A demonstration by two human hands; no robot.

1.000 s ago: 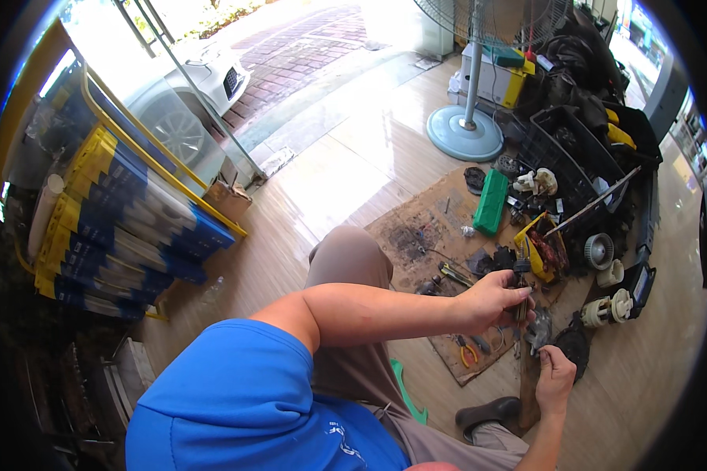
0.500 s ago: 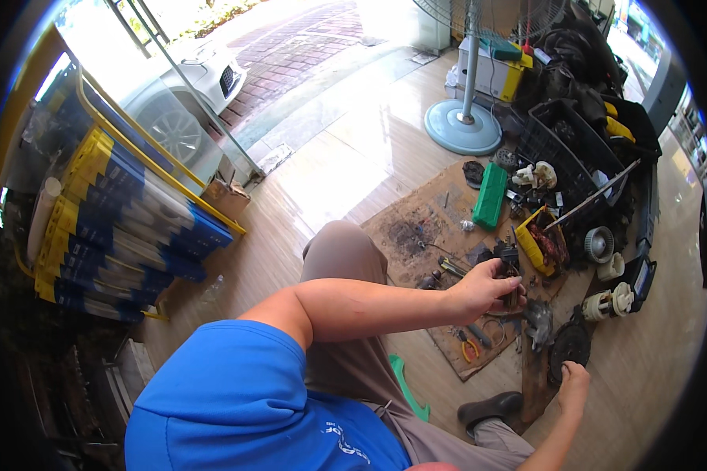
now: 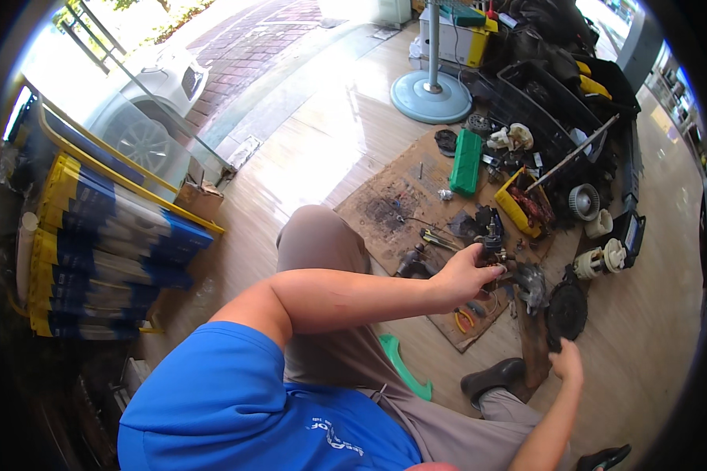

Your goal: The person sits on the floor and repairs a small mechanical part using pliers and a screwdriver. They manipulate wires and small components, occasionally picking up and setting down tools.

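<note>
My left hand (image 3: 465,276) is closed around a dark, greasy metal part (image 3: 491,242), holding it above the right side of a stained cardboard sheet (image 3: 369,206). The fingers hide part of its lower end. At the lower right, my right hand (image 3: 569,363) has its fingers apart and shows nothing in them. It is nearest to the lower edge of a round black disc-shaped part (image 3: 566,311); whether a fingertip touches it I cannot tell. A crumpled grey glove or rag (image 3: 531,287) lies between the held part and the disc.
Orange-handled pliers (image 3: 463,319) lie on the cardboard. A green box (image 3: 466,162), a yellow tray (image 3: 520,206), a white cylindrical part (image 3: 600,260) and a black crate (image 3: 536,94) stand beyond. A fan base (image 3: 430,97) is farther back. Blue-and-yellow boxes (image 3: 110,251) fill a rack at left.
The whole view has shifted, so the scene sits higher and further left. My left hand still grips the dark metal part, which now shows more upright. The right hand's fingers have spread near the disc.
</note>
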